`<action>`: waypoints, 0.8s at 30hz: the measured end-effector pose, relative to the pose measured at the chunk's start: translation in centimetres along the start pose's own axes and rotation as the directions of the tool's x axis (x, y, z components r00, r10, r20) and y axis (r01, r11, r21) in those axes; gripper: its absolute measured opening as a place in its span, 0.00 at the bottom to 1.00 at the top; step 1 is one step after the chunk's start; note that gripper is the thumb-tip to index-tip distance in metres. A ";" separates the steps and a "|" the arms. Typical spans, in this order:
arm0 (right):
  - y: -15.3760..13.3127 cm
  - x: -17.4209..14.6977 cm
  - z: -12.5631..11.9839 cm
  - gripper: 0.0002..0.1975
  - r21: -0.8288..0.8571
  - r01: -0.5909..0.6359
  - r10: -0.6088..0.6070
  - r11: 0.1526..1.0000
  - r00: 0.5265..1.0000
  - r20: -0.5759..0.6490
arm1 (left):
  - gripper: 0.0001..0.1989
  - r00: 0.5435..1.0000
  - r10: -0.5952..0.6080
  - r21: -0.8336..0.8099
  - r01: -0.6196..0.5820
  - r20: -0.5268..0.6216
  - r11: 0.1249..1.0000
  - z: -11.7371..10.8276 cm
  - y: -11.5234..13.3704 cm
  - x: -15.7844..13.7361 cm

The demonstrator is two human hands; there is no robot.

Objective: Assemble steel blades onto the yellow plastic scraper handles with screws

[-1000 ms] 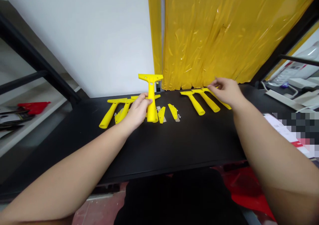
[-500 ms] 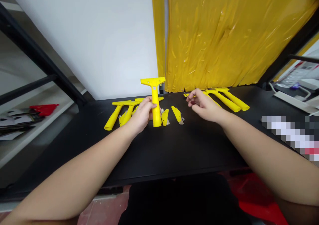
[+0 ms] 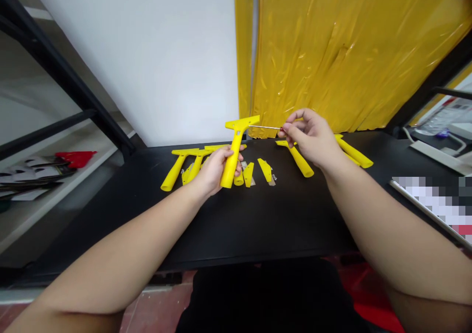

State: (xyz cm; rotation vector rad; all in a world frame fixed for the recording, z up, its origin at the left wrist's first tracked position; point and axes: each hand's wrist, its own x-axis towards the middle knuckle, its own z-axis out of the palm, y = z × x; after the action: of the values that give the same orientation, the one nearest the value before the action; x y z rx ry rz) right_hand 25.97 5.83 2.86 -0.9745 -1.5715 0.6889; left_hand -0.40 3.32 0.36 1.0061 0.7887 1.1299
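My left hand is closed round the shaft of a yellow T-shaped scraper handle, held up above the table and leaning to the right. In my right hand a thin screwdriver is pinched; its metal shaft points left and its tip meets the crosspiece of the handle. A bit of red shows at my fingertips, and the rest of its grip is hidden. Below lie small yellow wedge-shaped plates with little metal bits and pale flat pieces beside them.
More yellow handles lie on the black table, a group on the left and others on the right. Behind stand a white panel and yellow plastic sheeting. A shelf with a red item is at left.
My right hand has brought the screwdriver up and left so its tip reaches the scraper handle. The handle in my left hand has tilted to the right. The view has shifted slightly.
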 end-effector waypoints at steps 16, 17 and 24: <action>1.4 -1.9 -3.2 0.14 -0.305 0.004 0.070 0.952 0.970 0.231 | 0.13 0.997 -0.077 0.101 0.074 0.024 0.992 0.5 0.4 -0.4; 1.6 -1.8 -3.4 0.15 -0.332 0.016 0.068 0.943 0.969 0.239 | 0.14 0.996 -0.080 0.101 0.075 0.043 0.992 0.4 0.3 -0.4; 2.4 -1.1 -3.8 0.16 -0.605 0.096 -0.020 0.791 0.991 0.131 | 0.15 0.995 -0.048 0.104 0.039 0.089 0.994 0.5 0.1 -0.4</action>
State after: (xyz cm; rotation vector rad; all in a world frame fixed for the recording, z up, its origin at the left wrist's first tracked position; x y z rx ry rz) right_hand 30.27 5.82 1.11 -1.3655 -1.9775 0.1766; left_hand -0.13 2.85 0.64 1.1136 0.7975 1.0072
